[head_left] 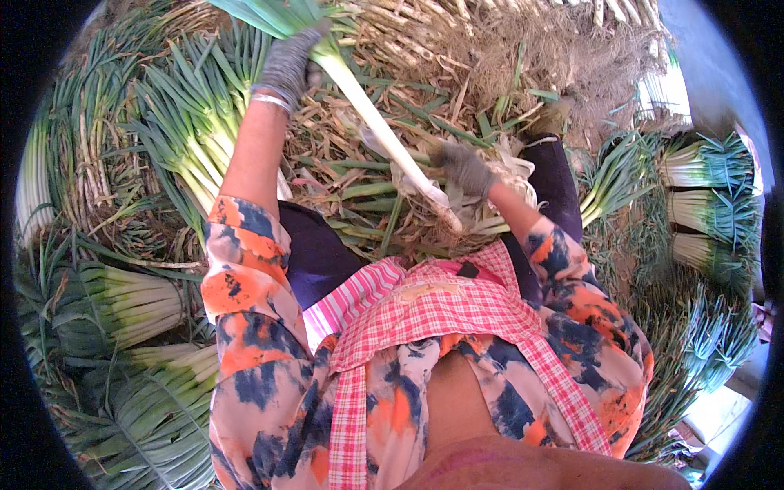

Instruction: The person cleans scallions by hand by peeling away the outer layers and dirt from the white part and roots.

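Note:
My left hand (287, 67), in a grey knit glove, grips a large green onion (371, 110) where its white stalk meets the green leaves. The stalk slants down to the right, and its root end (447, 217) hangs over the litter before my lap. A loose whitish skin (435, 194) clings near that root end. My right hand (464, 167), also gloved, is just right of the lower stalk. Motion smears its fingers, so whether they hold anything is unclear. Peeled skins and dry leaves (351, 175) lie beneath both hands.
Trimmed green onions (196, 147) lean at the left, with tied bundles (135, 306) below them. Unpeeled stalks with tangled roots (563, 49) are heaped at the far side. More tied bundles (694, 211) line the right. My knees (555, 175) flank the litter.

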Available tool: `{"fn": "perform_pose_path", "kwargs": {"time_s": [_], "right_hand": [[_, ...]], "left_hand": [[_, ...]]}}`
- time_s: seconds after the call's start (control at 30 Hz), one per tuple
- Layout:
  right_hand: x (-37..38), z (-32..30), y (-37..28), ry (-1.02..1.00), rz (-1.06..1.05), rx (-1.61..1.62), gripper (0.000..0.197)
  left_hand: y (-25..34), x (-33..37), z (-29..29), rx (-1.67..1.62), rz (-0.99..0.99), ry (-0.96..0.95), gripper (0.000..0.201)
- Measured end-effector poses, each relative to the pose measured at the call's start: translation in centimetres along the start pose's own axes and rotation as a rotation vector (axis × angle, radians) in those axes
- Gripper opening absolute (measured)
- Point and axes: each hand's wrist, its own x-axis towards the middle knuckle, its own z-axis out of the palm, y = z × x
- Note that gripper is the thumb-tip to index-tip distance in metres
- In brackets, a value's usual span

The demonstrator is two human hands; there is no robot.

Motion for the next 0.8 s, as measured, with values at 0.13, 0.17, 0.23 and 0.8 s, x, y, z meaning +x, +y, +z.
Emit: {"fn": "perform_pose_path", "kwargs": {"time_s": [0.13,0.17,0.23,0.8], "right_hand": [[3.0,-3.9,-6.3,0.012,-0.394,1.258,0.047],[3.6,-4.0,-7.7,0.082,-0.489,1.146,0.049],[4.7,-4.6,-10.8,0.059,-0.455,1.18,0.05],[1.4,-2.7,-5.1,0.197,-0.279,0.938,0.028]], "left_hand": [[-1.2,3.6,-2.5,-0.286,0.027,-0.235,0.023],[-1.3,3.7,-2.6,-0.352,0.017,-0.274,0.022],[-1.1,2.6,-0.9,-0.533,0.007,-0.223,0.023],[0.1,5.2,-5.3,-0.566,0.011,0.229,0.02]]}}
